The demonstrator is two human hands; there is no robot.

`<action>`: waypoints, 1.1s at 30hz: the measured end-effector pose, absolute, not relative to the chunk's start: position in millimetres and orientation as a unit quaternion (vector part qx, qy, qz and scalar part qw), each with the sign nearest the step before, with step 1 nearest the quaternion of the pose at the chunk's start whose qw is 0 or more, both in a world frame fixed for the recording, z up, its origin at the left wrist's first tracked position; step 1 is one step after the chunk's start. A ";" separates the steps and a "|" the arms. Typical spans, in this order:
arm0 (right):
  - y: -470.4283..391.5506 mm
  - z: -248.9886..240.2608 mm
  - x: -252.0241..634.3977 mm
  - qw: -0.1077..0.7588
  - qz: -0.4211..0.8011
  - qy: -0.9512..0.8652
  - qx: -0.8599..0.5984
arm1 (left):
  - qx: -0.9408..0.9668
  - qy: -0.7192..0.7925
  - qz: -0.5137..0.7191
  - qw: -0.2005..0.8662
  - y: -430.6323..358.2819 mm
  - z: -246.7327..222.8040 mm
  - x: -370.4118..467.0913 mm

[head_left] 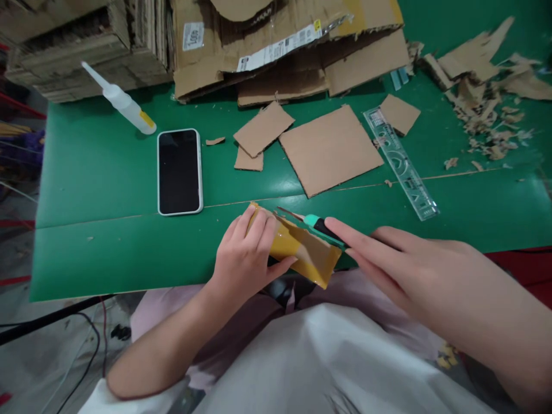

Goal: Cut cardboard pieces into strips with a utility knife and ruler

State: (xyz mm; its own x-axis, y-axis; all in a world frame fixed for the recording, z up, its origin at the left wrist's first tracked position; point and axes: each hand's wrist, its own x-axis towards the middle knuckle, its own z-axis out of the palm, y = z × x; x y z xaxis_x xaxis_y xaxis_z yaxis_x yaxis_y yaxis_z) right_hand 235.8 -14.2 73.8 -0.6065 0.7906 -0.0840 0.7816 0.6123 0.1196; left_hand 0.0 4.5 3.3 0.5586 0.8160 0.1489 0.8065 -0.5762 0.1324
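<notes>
A yellow-taped cardboard piece (317, 261) is tilted over the front edge of the green table, its brown inner side partly showing. My left hand (248, 247) grips its left part, fingers over the top and thumb along the near side. In my right hand (379, 259) is a green and black utility knife (321, 224), held from the right with the index finger along the handle. The knife's blade points left, over the upper edge of the cardboard piece and close to my left fingertips. Whether the blade touches the cardboard is too small to tell.
Beyond my hands on the green table (107, 247) are a phone (179, 172), a white bottle (125, 106), flat cardboard pieces (332, 149) and a clear ruler (401, 164). Large cardboard (207, 57) lies at the back, torn scraps (483, 109) at the right.
</notes>
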 end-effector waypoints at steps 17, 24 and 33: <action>-12.5 66.8 229.8 0.067 0.048 0.906 0.415 | 0.880 0.463 0.102 0.029 4.8 4.3 1.0; -21.2 66.0 236.1 0.073 0.072 0.899 0.425 | 0.879 0.466 0.096 0.029 3.4 6.0 1.1; -35.4 63.4 263.1 0.052 0.072 0.901 0.424 | 0.875 0.474 0.098 0.011 -0.2 3.9 -1.6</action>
State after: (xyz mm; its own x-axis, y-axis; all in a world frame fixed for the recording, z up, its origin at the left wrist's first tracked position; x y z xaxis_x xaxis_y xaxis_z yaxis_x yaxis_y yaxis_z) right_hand 263.1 -35.4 63.4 -0.6345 0.7723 -0.0317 0.7573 0.6293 0.1743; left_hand -1.6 -0.2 3.9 0.5321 0.8311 0.1615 0.8266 -0.5512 0.1132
